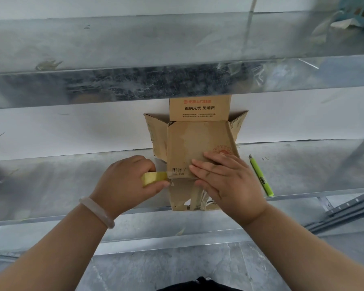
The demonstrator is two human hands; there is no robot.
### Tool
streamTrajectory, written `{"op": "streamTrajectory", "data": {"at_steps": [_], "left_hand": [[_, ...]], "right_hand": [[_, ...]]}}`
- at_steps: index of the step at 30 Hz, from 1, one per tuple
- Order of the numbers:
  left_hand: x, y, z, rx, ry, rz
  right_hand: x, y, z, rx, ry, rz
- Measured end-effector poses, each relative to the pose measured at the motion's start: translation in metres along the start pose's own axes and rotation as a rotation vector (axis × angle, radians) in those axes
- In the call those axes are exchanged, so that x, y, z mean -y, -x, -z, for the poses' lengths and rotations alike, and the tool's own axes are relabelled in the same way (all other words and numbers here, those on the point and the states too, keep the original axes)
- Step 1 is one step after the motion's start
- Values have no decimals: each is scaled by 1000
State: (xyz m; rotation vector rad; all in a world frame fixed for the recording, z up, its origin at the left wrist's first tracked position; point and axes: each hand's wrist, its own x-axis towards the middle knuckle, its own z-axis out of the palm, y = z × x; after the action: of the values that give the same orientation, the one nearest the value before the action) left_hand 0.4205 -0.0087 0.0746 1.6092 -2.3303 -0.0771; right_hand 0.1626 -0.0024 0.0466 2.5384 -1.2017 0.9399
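- The cardboard box (189, 143) lies on the middle galvanised metal shelf (72, 175), straight ahead of the person. Its near end reaches the shelf's front edge.
- The far flap (200, 110) stands up and carries black print, "退换无忧 免运费". Above that is a red logo line and below it is small print, both too blurred to read.
- On the box's upper panel, near the left corner, are two small handling symbols with "208" under them. A round red emblem is partly covered by the right hand.
- The box's long axis runs away from the person. The flapped end points at the back wall, with the side flaps splayed left and right. The near end faces the person and shows torn strips of old clear tape.
- The left hand (126, 181) is curled round a yellowish tape roll (153, 178), held against the box's near left corner. A pale bracelet (97, 211) sits on that wrist.
- The right hand (225, 181) lies flat with its fingers straight, pressing on the upper panel at its near edge.
- A lime-green utility knife (261, 175) lies on the shelf just right of the box. Its tip points away from the person.
- A blue plastic basket (361, 13) sits at the far right of the upper shelf (114, 49).
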Motion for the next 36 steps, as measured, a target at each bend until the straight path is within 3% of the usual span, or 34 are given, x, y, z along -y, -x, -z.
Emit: {"op": "streamTrajectory", "data": {"at_steps": [3,10,20,29,36], "left_hand": [[-1,-1,0,20,-2,-5],[-2,-1,2,-8,25,4],[0,0,-5,-144,69,-25],[31,8,-5,-90,338,-234],[38,2,-8,-83,29,-265]], "right_hand": [[-3,5,-4,-60,1,10],[1,-6,13,127,103,13],[37,-23,-23,-98,-41,-88],[35,-23,-22,-98,-83,-104],[36,-22,-21,-77,-93,-108]]}}
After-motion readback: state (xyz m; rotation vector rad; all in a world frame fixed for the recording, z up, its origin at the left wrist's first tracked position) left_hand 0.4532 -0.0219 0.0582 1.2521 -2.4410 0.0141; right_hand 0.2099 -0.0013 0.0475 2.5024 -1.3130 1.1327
